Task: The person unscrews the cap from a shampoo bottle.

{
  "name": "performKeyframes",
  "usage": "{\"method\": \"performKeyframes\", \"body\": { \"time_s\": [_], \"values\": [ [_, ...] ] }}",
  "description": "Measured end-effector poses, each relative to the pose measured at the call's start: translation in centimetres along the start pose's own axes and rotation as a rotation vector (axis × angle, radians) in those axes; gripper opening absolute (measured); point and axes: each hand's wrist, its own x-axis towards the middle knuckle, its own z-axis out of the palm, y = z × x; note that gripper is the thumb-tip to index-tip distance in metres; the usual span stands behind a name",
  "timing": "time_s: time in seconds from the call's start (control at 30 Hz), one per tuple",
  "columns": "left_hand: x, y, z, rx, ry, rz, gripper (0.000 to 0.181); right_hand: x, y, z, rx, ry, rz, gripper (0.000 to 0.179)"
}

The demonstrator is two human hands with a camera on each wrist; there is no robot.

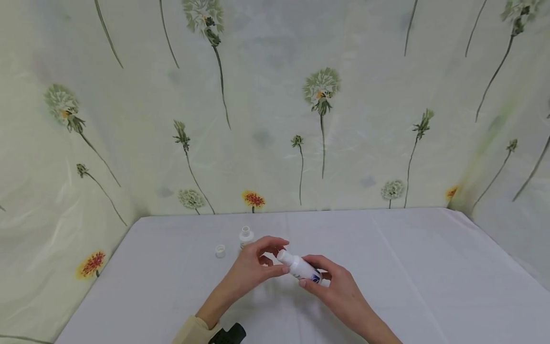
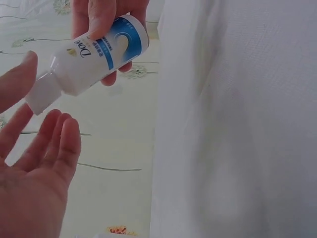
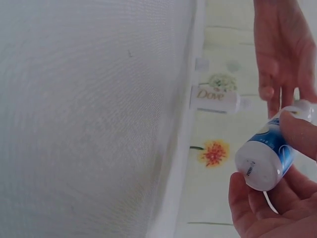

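Note:
A white Dove bottle with a blue label (image 2: 101, 52) is held tilted above the table, its white cap (image 2: 43, 93) toward my left hand. My right hand (image 1: 339, 286) grips the bottle body, thumb on the near side and fingers around it; the right wrist view shows the bottle's round base (image 3: 257, 166). My left hand (image 1: 253, 267) is at the cap end, thumb and fingers spread on either side of the cap rather than closed round it. Behind the left hand, a second white Dove bottle (image 3: 215, 100) stands upright, with its narrow neck bare and partly hidden in the head view.
A loose white cap (image 1: 220, 251) lies on the table left of the standing bottle. A white cloth covers the table (image 1: 408, 277). Curtains printed with dandelions (image 1: 266, 119) hang behind and at both sides. A black band (image 1: 229, 333) shows at the left sleeve.

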Motion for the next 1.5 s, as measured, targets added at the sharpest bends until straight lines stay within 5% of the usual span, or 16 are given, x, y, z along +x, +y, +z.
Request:
{"method": "performKeyframes", "body": {
  "time_s": [0.2, 0.37, 1.13, 1.33, 1.5],
  "values": [
    [0.00, 0.48, -0.60, -0.076, -0.068, 0.083, 0.030, 0.02, -0.10, -0.01, -0.008, 0.003, -0.011, 0.040],
    [0.00, 0.37, -0.67, -0.086, -0.092, 0.090, 0.027, -0.02, -0.15, -0.05, -0.008, 0.003, -0.008, 0.040],
    [0.01, -0.18, -0.34, -0.006, 0.049, -0.103, 0.022, -0.28, -0.04, 0.28, 0.015, -0.018, -0.013, 0.038],
    [-0.06, -0.13, -0.27, -0.029, 0.019, -0.085, 0.029, -0.40, -0.02, 0.27, 0.020, -0.024, -0.011, 0.039],
    [-0.04, -0.04, -0.43, -0.020, -0.021, -0.002, 0.035, -0.38, 0.01, 0.27, 0.011, -0.019, -0.020, 0.039]
  ]
}}
